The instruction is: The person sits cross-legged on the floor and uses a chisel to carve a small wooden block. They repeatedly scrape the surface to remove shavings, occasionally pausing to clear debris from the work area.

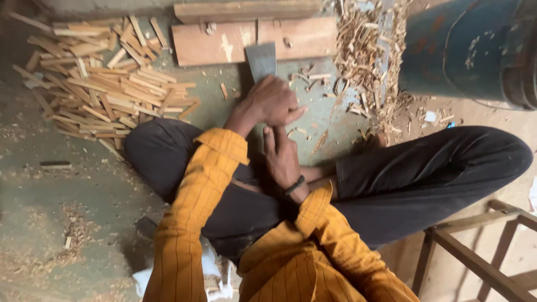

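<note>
The left hand (272, 103) is closed over the lower end of a flat grey metal blade (262, 60), fingers wrapped around it. The blade projects away from the body, its broad end lying over the edge of a wooden board (224, 45) on the floor. The right hand (281, 156) rests just below the left, fingers extended along the shaft under the blade; whether it grips cannot be determined. A dark band sits at the right wrist.

Both forearms carry yellow striped sleeves (193, 207). The person sits cross-legged in dark trousers (425, 168).

Left of the hands lies a pile of split wooden sticks (106, 78). To the right, curled shavings (363, 56) are scattered beside a blue drum (470, 47). A wooden frame (475, 246) stands at the lower right.
</note>
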{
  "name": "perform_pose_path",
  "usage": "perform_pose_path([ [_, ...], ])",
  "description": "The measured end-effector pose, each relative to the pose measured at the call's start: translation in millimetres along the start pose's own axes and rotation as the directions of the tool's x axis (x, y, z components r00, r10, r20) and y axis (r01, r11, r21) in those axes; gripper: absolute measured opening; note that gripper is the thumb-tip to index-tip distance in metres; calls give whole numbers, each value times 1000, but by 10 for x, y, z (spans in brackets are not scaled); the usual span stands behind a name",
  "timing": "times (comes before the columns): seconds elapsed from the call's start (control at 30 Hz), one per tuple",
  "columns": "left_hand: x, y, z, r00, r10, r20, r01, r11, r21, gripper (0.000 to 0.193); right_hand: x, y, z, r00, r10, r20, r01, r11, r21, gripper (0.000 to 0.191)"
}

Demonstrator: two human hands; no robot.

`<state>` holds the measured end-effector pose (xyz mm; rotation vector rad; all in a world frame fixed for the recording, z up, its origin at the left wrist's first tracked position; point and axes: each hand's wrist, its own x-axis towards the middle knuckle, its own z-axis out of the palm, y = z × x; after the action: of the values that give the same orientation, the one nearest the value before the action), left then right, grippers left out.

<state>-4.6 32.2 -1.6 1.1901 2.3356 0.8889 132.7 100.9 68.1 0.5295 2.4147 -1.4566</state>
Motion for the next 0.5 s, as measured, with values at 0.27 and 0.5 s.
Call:
perform_pose_path([
  [0.27,297,-508,-85,1000,27,6,-27,997,76,56,384,-250,108,989,139,44,-143,983,115,39],
  [0.5,182,-361,-169,999,37,6,-37,987,159,55,358,-49,246,996,83,17,-84,941,329,39],
])
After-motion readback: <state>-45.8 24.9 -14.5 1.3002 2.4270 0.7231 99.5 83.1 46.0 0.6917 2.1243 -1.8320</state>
